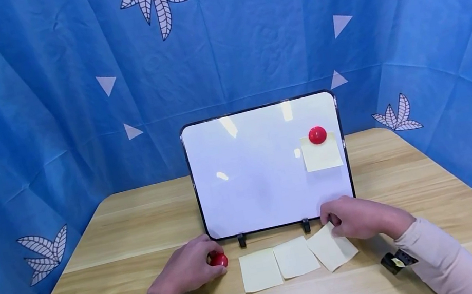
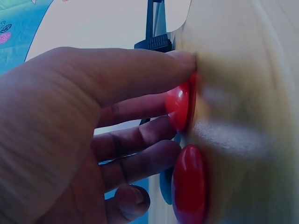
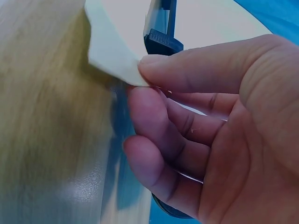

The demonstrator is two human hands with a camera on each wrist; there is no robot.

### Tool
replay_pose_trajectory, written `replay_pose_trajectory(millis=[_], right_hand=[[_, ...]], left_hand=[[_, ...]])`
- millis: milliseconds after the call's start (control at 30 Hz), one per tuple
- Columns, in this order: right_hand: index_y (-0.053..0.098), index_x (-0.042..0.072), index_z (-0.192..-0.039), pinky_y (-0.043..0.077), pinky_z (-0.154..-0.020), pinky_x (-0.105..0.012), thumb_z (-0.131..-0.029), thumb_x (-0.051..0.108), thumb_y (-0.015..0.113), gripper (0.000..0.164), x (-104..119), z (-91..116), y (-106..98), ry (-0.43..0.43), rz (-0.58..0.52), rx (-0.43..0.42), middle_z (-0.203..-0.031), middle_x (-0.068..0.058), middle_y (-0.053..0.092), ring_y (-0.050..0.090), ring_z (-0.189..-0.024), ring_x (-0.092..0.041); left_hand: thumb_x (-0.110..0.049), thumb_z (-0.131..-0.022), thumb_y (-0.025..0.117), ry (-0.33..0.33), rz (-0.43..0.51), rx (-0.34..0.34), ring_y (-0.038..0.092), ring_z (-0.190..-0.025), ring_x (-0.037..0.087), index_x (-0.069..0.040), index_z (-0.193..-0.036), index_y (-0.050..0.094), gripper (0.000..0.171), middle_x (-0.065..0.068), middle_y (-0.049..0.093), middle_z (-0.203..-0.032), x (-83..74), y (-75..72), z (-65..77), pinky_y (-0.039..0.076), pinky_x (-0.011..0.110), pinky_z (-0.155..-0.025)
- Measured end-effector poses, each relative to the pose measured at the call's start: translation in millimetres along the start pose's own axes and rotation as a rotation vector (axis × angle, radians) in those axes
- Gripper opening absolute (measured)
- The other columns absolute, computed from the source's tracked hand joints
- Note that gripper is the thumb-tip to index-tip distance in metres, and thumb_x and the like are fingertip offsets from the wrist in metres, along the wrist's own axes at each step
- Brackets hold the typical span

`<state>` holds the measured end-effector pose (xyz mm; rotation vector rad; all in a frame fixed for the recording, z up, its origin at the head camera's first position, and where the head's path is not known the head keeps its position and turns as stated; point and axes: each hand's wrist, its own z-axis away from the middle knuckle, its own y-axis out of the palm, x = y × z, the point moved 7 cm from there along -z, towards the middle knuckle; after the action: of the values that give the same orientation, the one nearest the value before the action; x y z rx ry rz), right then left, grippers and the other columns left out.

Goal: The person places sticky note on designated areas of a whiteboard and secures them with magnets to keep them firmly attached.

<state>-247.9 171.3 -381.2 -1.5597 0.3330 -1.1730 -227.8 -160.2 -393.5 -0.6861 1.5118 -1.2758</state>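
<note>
And there's blue cloth [image 1: 248, 51], creased, hanging beyond the far edge of the desk [image 1: 136, 221] and along both sides, splashed with white leaves [image 1: 164, 16], pale triangles [image 1: 106, 84]; the desk's far corners curve round!

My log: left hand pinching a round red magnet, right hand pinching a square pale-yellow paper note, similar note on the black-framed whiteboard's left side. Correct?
The side is wrong: the head view shows the pinned square pale-yellow note on the right of the black-framed whiteboard.
</note>
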Motion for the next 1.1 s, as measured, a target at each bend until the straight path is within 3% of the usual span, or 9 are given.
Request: replay_pose_trajectory(millis=[467, 867, 1100], right_hand=[[0.064, 0.016, -0.098, 0.045, -0.066, -0.032, -0.089, -0.001, 0.068, 0.019, -1.1, -0.7, -4.1, 0.001, -0.021, -0.027, -0.081, 0.003, 0.053, 0.052, -0.077, -0.016], [0.065, 0.015, -0.1, 0.045, -0.066, -0.031, -0.088, 0.0, 0.069, 0.02, 0.8, -1.2, -4.5, -0.008, -0.014, -0.048, -0.08, 0.004, 0.053, 0.052, -0.076, -0.015], [0.065, 0.014, -0.101, 0.046, -0.066, -0.03, -0.089, 0.001, 0.07, 0.019, 0.8, -1.5, -5.3, -0.011, -0.009, -0.057, -0.078, 0.004, 0.052, 0.052, -0.074, -0.014]], left_hand=[[-0.038, -0.079, 0.085, 0.03, 0.026, -0.049, 0.055, -0.085, 0.011, -0.026, -0.105, 0.075, 0.03, -0.011, 0.058, -0.102, 0.0, 0.0, -1.7, 0.052, 0.026, -0.07], [-0.041, -0.085, 0.078, 0.082, 0.037, -0.074, 0.056, -0.079, 0.008, -0.035, -0.1, 0.069, 0.019, -0.018, 0.059, -0.09, -1.6, -0.4, -0.8, 0.047, 0.027, -0.066], [-0.043, -0.086, 0.077, 0.072, 0.046, -0.092, 0.055, -0.075, 0.006, -0.035, -0.1, 0.066, 0.02, -0.018, 0.059, -0.085, -1.9, -2.3, -1.7, 0.046, 0.026, -0.064]])
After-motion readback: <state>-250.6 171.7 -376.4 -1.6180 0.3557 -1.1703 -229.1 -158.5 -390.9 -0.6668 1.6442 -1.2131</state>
